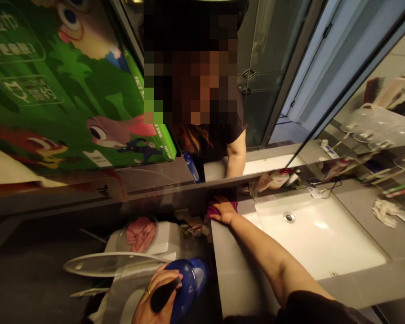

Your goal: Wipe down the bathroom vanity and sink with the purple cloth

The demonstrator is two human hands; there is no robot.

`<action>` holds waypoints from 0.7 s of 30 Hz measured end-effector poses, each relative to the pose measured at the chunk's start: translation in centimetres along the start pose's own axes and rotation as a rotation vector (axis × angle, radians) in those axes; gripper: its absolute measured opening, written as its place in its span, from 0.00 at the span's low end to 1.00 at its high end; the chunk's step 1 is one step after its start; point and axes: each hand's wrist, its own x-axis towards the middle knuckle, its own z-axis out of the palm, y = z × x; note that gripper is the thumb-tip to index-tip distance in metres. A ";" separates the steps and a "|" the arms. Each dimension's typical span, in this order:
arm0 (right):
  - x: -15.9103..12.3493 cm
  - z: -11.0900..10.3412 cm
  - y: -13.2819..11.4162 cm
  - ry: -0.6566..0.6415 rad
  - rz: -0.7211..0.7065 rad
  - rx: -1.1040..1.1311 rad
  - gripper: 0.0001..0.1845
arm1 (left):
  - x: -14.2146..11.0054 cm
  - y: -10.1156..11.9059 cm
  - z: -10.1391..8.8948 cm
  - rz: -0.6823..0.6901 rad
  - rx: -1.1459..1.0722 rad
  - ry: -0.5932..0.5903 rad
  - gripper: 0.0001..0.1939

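Observation:
My left hand point(154, 299) is at the bottom of the view, fingers wrapped round a dark grip on a blue plastic container point(188, 281). It holds the container over a white toilet point(121, 270) with its seat raised. My right arm reaches forward along the grey counter point(229, 274). My right hand point(224, 215) presses down on a purple cloth point(215, 208) at the counter's far left corner, below the mirror. The mirror point(276, 90) reflects the same arm and cloth.
A white sink basin point(323, 238) is set into the counter to the right. A crumpled white tissue point(384, 211), toothbrushes point(401, 189) and upturned glasses point(374, 123) sit further right. A pink cloth point(141, 231) lies behind the toilet. A green cartoon-printed box point(60, 90) fills the upper left.

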 end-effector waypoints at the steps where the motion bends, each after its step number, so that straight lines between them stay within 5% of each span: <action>1: -0.6 0.1 -0.1 -0.007 -0.023 0.010 0.36 | 0.6 0.1 -0.1 0.023 0.022 0.016 0.10; 4: -5.3 1.6 -1.4 -0.047 -0.152 0.054 0.35 | 2.7 0.9 0.5 0.084 0.045 0.065 0.08; 11: -24.2 6.6 -5.0 -0.206 -0.325 0.190 0.36 | 9.1 1.3 4.2 0.171 -0.031 0.025 0.08; 14: -29.8 6.8 -5.0 -0.191 -0.250 0.193 0.25 | 12.5 1.3 6.9 0.176 -0.074 0.016 0.10; 21: -39.5 3.3 -0.2 0.007 0.069 0.067 0.36 | 19.2 2.3 13.3 0.224 -0.046 0.036 0.18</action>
